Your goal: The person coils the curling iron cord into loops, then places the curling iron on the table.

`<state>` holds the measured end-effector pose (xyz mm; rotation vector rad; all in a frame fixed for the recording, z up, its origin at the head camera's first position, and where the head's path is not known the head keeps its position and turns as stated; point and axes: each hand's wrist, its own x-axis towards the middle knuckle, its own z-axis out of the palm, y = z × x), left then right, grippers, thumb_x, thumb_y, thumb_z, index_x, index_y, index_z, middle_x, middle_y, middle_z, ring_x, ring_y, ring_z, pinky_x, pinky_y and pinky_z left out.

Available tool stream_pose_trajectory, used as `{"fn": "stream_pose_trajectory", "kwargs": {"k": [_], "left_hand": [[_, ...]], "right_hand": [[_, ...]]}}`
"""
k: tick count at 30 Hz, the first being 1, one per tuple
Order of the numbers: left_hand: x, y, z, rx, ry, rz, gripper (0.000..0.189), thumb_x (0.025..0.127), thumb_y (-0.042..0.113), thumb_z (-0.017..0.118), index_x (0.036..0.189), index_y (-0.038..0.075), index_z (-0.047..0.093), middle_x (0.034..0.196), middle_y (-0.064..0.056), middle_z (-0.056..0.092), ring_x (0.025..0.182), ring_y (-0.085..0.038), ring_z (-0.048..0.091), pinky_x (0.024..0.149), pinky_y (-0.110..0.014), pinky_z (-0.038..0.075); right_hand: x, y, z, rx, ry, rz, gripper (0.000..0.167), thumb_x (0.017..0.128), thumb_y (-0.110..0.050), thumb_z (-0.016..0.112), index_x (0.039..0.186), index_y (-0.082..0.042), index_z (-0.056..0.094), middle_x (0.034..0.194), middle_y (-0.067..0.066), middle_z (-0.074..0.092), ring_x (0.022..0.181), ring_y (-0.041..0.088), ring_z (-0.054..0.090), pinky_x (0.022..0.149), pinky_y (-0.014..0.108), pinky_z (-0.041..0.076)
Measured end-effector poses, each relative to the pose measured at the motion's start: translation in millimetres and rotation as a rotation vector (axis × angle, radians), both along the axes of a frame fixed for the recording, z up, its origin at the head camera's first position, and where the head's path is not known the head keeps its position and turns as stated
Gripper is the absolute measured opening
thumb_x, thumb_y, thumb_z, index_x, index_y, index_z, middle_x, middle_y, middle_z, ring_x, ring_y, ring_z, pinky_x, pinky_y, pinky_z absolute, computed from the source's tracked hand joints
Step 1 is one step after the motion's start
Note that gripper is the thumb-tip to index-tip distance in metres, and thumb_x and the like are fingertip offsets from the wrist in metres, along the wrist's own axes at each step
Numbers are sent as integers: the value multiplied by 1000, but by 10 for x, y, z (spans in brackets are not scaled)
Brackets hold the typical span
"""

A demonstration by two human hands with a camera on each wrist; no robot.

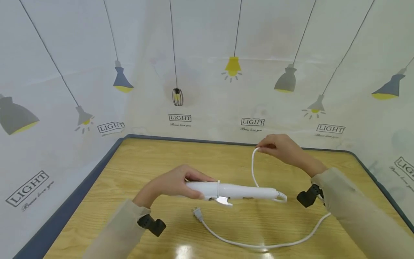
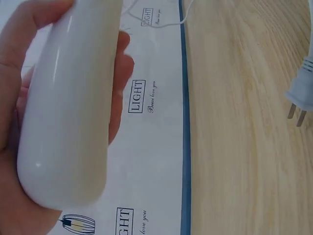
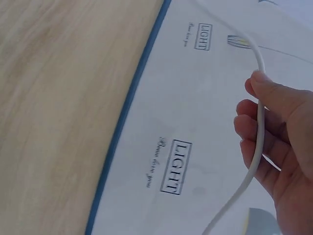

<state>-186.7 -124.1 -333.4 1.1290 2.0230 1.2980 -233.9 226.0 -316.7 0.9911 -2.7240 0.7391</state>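
Observation:
My left hand (image 1: 178, 181) grips a white curling iron (image 1: 249, 191) by its thick, round-ended part, holding it level above the table. Its small lever (image 1: 224, 201) points down, and the cord leaves the far right end. In the left wrist view, the thumb and fingers wrap both sides of the smooth white body (image 2: 68, 112). Farther back on the right, my right hand (image 1: 284, 149) pinches the white power cord (image 3: 260, 122) between thumb and index finger, with the other fingers curled loosely behind it. The two-pin plug (image 1: 198, 214) lies on the table below the iron.
The wood-grain table (image 1: 145, 154) has a dark blue border (image 1: 194, 139). White sheeting (image 1: 207, 82) printed with lamps and the word LIGHT stands around its back and sides. The cord's lower stretch (image 1: 258, 246) curves across the front. A small black camera sits on each wrist.

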Motion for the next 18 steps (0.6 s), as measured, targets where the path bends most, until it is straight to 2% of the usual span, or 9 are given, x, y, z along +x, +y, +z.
{"fn": "stream_pose_trajectory", "kwargs": {"k": [3,7,13,15,18], "left_hand": [[-24,23,-63,-33,31,57,42,79,17,72,120,12,63,109,-1,65,74,-14,57,65,-30,49],[-64,28,-135,-71,38,151,41,80,19,71,120,16,63,108,1,65,73,-14,56,63,-29,48],[-119,20,-211,-73,33,249,43,81,20,70,122,12,61,105,-6,65,75,-15,56,63,-29,47],[-116,24,-201,-59,17,268,44,82,17,69,123,8,59,106,-9,64,77,-15,57,64,-30,48],[-76,52,-122,-49,4,312,44,83,11,68,125,4,57,105,-14,64,78,-16,59,64,-31,49]], "right_hand": [[38,-16,116,18,34,-10,10,86,-13,65,92,-9,71,77,-5,61,60,7,47,54,26,42],[127,-19,255,24,110,-9,8,84,-12,66,91,-10,71,75,-7,58,61,5,47,55,25,42],[332,2,428,27,229,2,6,81,-10,69,87,-11,71,70,-11,50,58,2,42,50,23,38],[412,22,462,46,254,-9,6,81,-9,70,87,-11,70,70,-11,49,57,2,41,49,22,37],[538,60,479,78,283,-30,10,79,-8,71,87,-12,67,71,-11,49,59,2,42,50,22,38]]}}
